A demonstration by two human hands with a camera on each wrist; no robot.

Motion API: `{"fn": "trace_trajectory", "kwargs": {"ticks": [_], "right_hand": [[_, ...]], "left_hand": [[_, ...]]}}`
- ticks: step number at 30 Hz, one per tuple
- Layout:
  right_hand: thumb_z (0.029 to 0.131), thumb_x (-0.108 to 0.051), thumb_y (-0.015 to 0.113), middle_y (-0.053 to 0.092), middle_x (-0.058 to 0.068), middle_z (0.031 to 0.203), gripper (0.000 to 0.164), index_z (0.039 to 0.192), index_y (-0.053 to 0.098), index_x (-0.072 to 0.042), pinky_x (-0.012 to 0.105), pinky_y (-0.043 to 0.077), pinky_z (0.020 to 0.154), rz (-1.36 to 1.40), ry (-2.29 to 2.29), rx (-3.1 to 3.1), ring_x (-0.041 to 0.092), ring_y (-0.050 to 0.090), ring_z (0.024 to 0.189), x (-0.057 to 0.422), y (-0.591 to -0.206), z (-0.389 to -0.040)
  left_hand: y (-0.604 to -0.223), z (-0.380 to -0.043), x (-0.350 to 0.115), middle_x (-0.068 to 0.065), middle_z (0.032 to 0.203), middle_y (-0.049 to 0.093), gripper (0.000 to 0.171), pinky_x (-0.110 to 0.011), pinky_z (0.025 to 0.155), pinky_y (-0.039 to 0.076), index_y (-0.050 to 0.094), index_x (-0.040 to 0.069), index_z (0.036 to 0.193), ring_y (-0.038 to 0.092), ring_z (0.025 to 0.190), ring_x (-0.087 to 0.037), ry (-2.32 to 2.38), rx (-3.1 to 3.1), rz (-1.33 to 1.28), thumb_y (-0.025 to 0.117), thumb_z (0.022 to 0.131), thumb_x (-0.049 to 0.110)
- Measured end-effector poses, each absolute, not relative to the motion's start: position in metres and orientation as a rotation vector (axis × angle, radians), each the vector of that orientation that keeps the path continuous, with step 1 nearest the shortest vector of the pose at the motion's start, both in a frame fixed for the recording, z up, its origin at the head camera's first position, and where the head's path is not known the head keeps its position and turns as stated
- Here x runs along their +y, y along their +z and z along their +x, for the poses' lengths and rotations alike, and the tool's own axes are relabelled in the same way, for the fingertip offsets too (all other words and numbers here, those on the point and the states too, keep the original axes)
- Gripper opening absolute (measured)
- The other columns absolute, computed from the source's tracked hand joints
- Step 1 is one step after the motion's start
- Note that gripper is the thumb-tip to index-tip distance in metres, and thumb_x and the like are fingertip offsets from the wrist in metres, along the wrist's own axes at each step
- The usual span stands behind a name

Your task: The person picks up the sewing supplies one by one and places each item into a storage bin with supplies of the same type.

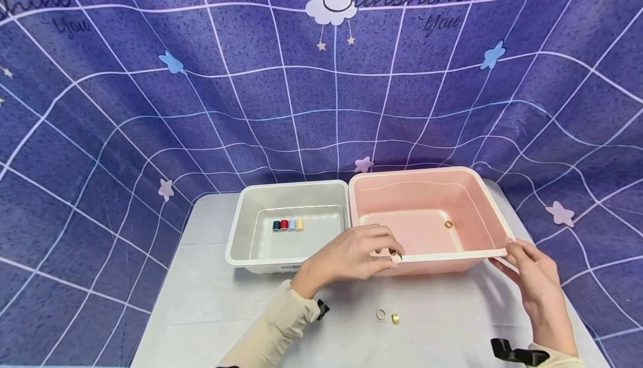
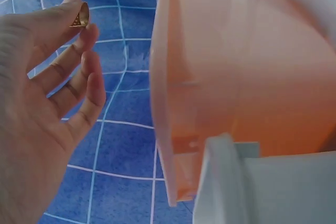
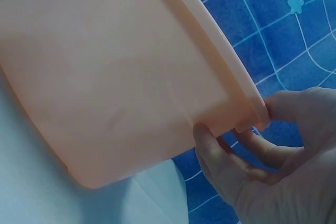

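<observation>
Between thumb and index finger, my left hand (image 1: 354,252) pinches a gold ring (image 2: 81,16) at the near rim of the pink bin (image 1: 427,257). My right hand (image 1: 537,278) grips that bin's near right corner, the thumb on the rim and fingers beneath, as the right wrist view also shows. One gold ring (image 1: 449,224) lies inside the pink bin. On the table in front of it are two more, a thin ring (image 1: 380,314) and a wide gold band (image 1: 396,319).
Left of the pink bin stands a white bin (image 1: 236,234), their rims side by side. Small thread spools (image 1: 284,225) in dark, red, light blue and yellow line up inside it. A white cloth covers the table (image 1: 201,301); a purple grid curtain (image 1: 311,94) hangs behind.
</observation>
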State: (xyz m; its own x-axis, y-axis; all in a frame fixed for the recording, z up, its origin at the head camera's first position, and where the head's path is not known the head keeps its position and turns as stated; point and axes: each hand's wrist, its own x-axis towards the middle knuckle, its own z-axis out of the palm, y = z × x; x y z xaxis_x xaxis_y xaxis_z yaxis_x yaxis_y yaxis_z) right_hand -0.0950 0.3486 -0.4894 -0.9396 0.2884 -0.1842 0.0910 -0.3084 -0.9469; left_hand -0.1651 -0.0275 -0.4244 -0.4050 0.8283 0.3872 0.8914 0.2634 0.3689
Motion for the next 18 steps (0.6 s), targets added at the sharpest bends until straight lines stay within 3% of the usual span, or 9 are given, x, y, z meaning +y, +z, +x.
{"fn": "trace_trajectory", "kwargs": {"ticks": [9, 18], "right_hand": [[0.103, -0.013, 0.065, 0.071, -0.011, 0.094, 0.014, 0.095, 0.076, -0.017, 0.026, 0.065, 0.074, -0.495, 2.386, -1.761, 0.004, 0.074, 0.083, 0.347, -0.487, -0.095], [0.104, -0.012, 0.063, 0.069, -0.010, 0.094, 0.017, 0.094, 0.075, -0.019, 0.025, 0.064, 0.074, -0.522, 2.381, -1.775, 0.003, 0.074, 0.083, 0.346, -0.487, -0.095]], "left_hand": [[-0.405, -0.195, -0.018, 0.013, 0.114, 0.070, 0.017, -0.020, 0.099, 0.051, 0.073, 0.025, 0.116, 0.064, 0.109, -0.004, -0.834, -2.561, -1.586, 0.071, 0.099, 0.028], [-0.396, -0.226, -0.001, 0.014, 0.103, 0.072, 0.017, -0.015, 0.078, 0.051, 0.075, 0.024, 0.115, 0.063, 0.088, -0.003, -0.991, -2.630, -1.531, 0.073, 0.099, 0.031]]}}
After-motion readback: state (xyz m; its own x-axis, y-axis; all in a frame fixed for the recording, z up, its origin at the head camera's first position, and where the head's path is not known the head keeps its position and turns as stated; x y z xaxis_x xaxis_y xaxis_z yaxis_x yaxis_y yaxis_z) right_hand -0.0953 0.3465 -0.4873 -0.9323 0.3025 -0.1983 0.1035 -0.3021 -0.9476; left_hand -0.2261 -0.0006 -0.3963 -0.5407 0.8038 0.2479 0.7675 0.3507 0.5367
